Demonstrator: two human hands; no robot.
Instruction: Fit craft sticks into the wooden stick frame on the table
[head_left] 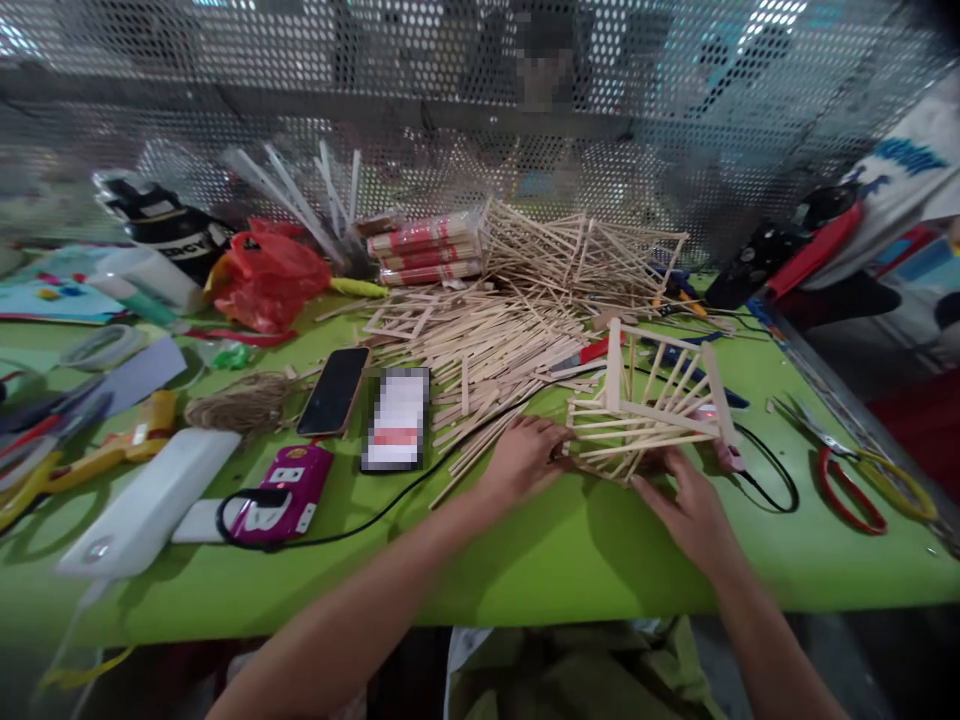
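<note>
Sticks (495, 345) litter a green table (517, 590) before perforated metal (420, 50).

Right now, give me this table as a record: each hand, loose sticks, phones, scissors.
Left hand: at the left side of the stick frame; grip unclear
Right hand: at the stick frame's near edge; grip unclear
Loose sticks: piled beyond the left hand
Dark phone: beside pale-screened phone, left of the hands
Scissors: lying right of the stick frame

The green table (510, 590) carries wooden sticks (499, 345) beyond the left fingers (546, 432). Left of these fingers lies, it seems, twine (240, 402).
</note>
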